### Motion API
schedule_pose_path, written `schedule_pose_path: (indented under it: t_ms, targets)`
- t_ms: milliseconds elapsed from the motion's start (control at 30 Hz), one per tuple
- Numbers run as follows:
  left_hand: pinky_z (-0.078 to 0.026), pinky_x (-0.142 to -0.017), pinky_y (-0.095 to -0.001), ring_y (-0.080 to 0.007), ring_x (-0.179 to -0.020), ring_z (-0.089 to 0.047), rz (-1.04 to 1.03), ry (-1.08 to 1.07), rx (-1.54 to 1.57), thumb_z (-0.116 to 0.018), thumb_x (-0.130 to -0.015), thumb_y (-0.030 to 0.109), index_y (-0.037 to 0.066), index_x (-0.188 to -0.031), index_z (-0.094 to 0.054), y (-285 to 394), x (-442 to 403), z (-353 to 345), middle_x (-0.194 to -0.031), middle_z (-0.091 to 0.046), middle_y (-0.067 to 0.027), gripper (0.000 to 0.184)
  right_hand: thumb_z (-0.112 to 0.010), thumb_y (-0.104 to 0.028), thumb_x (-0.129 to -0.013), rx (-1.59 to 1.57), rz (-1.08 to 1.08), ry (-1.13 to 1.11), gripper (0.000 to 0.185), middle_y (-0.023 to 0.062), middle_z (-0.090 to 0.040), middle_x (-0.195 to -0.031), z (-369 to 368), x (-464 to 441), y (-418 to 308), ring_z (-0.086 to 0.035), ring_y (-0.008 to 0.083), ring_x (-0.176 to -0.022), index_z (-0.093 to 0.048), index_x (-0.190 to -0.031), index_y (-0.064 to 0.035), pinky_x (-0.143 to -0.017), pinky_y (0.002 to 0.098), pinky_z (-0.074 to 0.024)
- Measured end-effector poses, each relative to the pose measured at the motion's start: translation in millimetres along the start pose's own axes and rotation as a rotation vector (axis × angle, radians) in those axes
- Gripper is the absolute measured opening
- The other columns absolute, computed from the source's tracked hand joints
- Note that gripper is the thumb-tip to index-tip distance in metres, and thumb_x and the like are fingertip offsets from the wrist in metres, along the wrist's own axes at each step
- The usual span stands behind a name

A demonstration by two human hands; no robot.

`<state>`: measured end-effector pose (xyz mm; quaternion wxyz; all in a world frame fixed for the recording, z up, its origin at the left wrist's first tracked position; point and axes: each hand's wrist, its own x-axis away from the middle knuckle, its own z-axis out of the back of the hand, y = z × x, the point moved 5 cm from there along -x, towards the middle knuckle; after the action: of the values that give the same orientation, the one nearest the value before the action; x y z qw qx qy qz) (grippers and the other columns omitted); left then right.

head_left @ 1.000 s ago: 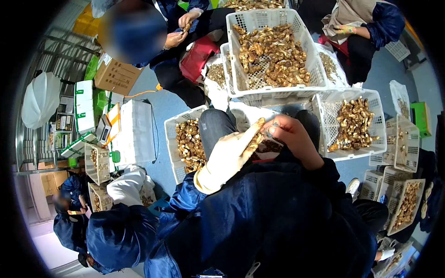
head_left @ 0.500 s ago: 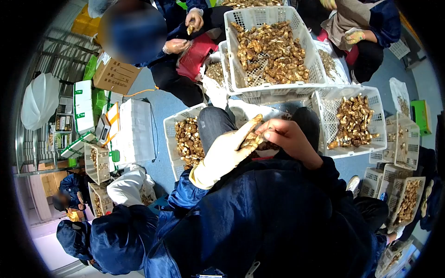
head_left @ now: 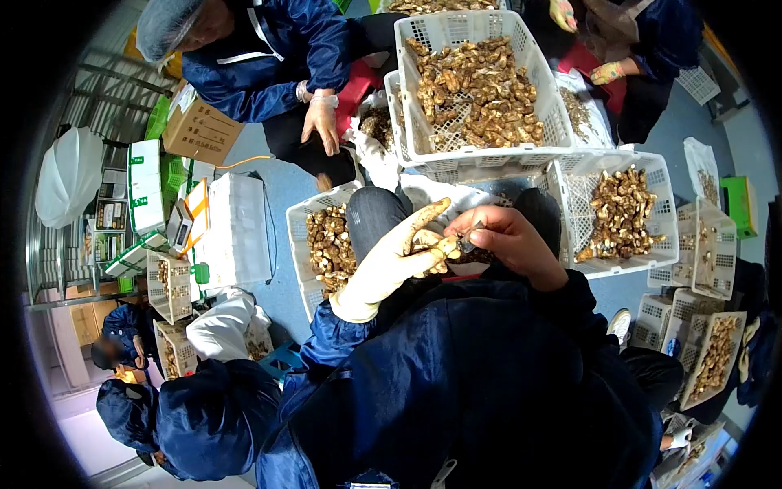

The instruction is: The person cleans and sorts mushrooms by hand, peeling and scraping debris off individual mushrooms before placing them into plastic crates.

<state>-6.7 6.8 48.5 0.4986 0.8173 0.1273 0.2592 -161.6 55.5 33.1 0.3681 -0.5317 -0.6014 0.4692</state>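
Note:
My left hand [head_left: 395, 265], in a pale cream glove, is closed round a knobbly brown mushroom [head_left: 440, 249] with a pale end, above my lap; its index finger is stretched out. Close on its right, my bare right hand [head_left: 511, 243] pinches a small dark blade-like piece [head_left: 472, 234] between thumb and fingers, held against the mushroom's end. The piece's exact kind is hard to make out. Beside my left knee stands a white crate [head_left: 297, 244] of brown mushrooms [head_left: 328, 248]. Another white crate [head_left: 615, 262] at my right holds paler-tipped mushrooms [head_left: 623, 208].
Ahead, a large white crate [head_left: 481, 151] full of mushrooms sits on other crates. A co-worker [head_left: 269, 65] sits at front left, another [head_left: 631, 49] at front right. White boxes [head_left: 232, 232] stand left, several stacked crates [head_left: 717, 244] right. Another person [head_left: 195, 416] is close behind my left side.
The mushroom in my left hand has turned, its pale end now towards my right hand. The front-left co-worker's hand has reached down towards the left crate, a blurred brown piece below it.

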Motion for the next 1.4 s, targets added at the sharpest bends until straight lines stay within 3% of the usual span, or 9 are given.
schedule_pose_path:
  t_ms: [200,400,667,700,833,933,1100,1333,1400]
  targets:
    - [-0.045,-0.067,-0.0188,-0.0118,-0.079,-0.061,0.025,-0.068,0.12,-0.063,-0.085,0.015,0.008,-0.145,-0.023,-7,2,1,-0.103,-0.064,-0.0105,0.072,-0.054,-0.026,-0.09,-0.134,-0.155,0.039,0.027,0.0027,-0.062,-0.082,4,0,17,-0.05,0.0046,-0.068,-0.063,-0.093,-0.0004,-0.061,0.02,-0.0388]
    - [-0.045,-0.067,-0.0185,-0.0122,-0.08,-0.061,0.021,-0.097,0.177,-0.064,-0.084,0.016,0.008,-0.145,-0.023,-16,1,5,-0.104,-0.064,-0.0111,0.074,-0.053,-0.023,-0.09,0.039,-0.088,0.011,0.022,-0.0015,-0.057,-0.073,-1,-4,12,-0.046,0.0032,-0.06,-0.06,-0.086,-0.0019,-0.051,0.0197,-0.0342]
    - [-0.045,-0.069,-0.019,-0.0113,-0.08,-0.06,0.004,-0.058,0.113,-0.064,-0.085,0.014,0.009,-0.145,-0.023,-8,5,10,-0.101,-0.064,-0.0097,0.073,-0.055,-0.016,-0.09,0.512,0.177,0.256,0.017,0.0025,-0.061,-0.074,5,-3,-9,-0.055,0.0082,-0.068,-0.058,-0.083,-0.0007,-0.059,0.0259,-0.0436]
    - [-0.047,-0.071,-0.0217,-0.0128,-0.082,-0.061,0.017,0.0,0.027,-0.063,-0.086,0.014,0.008,-0.144,-0.025,-3,7,13,-0.101,-0.064,-0.0092,0.07,-0.055,-0.013,-0.09,0.583,0.26,0.333,0.015,0.0038,-0.062,-0.075,7,-2,-15,-0.056,0.0089,-0.07,-0.057,-0.083,-0.0004,-0.061,0.0262,-0.0445]
    - [-0.049,-0.078,-0.0284,-0.0189,-0.086,-0.063,-0.218,0.23,-0.451,-0.063,-0.085,0.012,0.004,-0.142,-0.029,8,7,18,-0.098,-0.065,-0.0109,0.067,-0.058,-0.01,-0.088,-0.044,0.006,0.17,0.012,0.0077,-0.065,-0.079,23,-1,-2,-0.059,0.0099,-0.072,-0.06,-0.087,0.0017,-0.066,0.0259,-0.046]
    - [-0.049,-0.077,-0.0335,-0.026,-0.083,-0.063,-0.356,0.272,-1.146,-0.064,-0.081,0.009,0.003,-0.141,-0.03,31,11,3,-0.091,-0.065,-0.0137,0.069,-0.058,-0.012,-0.088,0.626,-0.049,0.449,0.015,0.0051,-0.066,-0.081,42,-2,14,-0.058,0.0104,-0.071,-0.061,-0.09,0.0025,-0.067,0.0251,-0.0451]
    - [-0.045,-0.061,-0.0406,-0.0308,-0.067,-0.058,-0.465,0.216,-1.585,-0.065,-0.078,0.016,0.004,-0.137,-0.036,33,4,-7,-0.071,-0.057,-0.0138,0.067,-0.056,-0.013,-0.087,0.179,0.052,0.322,0.016,0.0028,-0.061,-0.074,21,-7,15,-0.049,0.0058,-0.066,-0.062,-0.089,0.002,-0.06,0.0239,-0.0411]
    - [-0.05,-0.075,-0.035,-0.0277,-0.083,-0.064,-0.344,0.147,-1.27,-0.068,-0.078,0.015,0.004,-0.14,-0.032,26,-4,-3,-0.093,-0.063,-0.0201,0.073,-0.057,-0.012,-0.085,0.298,-0.056,0.207,0.014,0.0038,-0.057,-0.07,-2,-11,6,-0.048,0.0063,-0.066,-0.059,-0.083,0.0018,-0.059,0.0238,-0.0408]
    - [-0.048,-0.083,-0.0275,-0.017,-0.092,-0.062,-0.131,0.146,-0.721,-0.066,-0.084,0.017,0.001,-0.14,-0.032,14,-7,12,-0.107,-0.062,-0.0119,0.067,-0.056,-0.011,-0.084,0.433,-0.044,0.214,0.014,0.0069,-0.059,-0.072,-2,-11,-5,-0.053,0.0094,-0.066,-0.059,-0.083,0.0022,-0.061,0.0254,-0.043]
